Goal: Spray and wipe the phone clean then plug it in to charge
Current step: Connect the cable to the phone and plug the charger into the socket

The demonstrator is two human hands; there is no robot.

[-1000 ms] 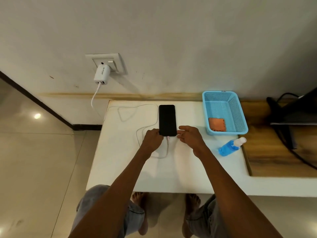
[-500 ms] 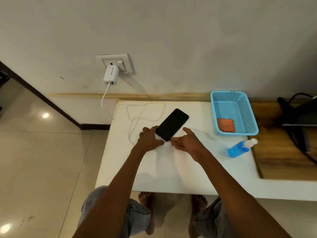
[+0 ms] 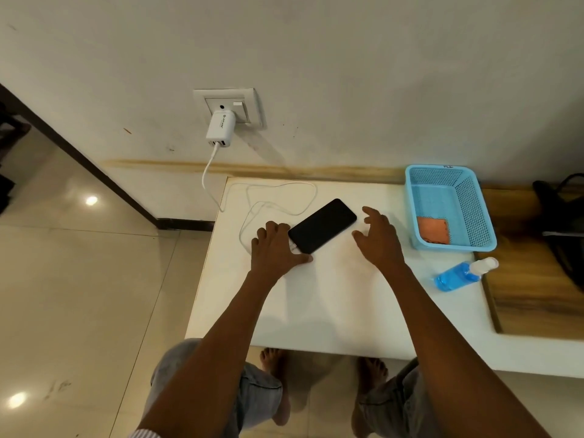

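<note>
A black phone [image 3: 322, 225] lies flat and slanted on the white table [image 3: 331, 305], its screen dark. A white cable [image 3: 278, 207] loops from its lower left end up to the white charger [image 3: 220, 128] in the wall socket [image 3: 232, 104]. My left hand [image 3: 276, 248] rests on the table at the phone's plug end, its fingers touching that corner. My right hand [image 3: 377, 238] hovers just right of the phone, fingers spread, holding nothing. A blue spray bottle [image 3: 463, 275] lies on its side at the table's right edge. An orange cloth [image 3: 432, 229] sits in the blue basket [image 3: 474, 210].
A wooden board [image 3: 534, 289] adjoins the table on the right, with dark cables and a black object [image 3: 565, 216] at its far end. The wall runs right behind the table. Tiled floor [image 3: 79, 295] lies to the left. My knees and bare feet show under the table's front edge.
The phone was turned from straight to slanted with the cable in it. My right hand has let go and lifted off to the right. The left hand stays at the plug end.
</note>
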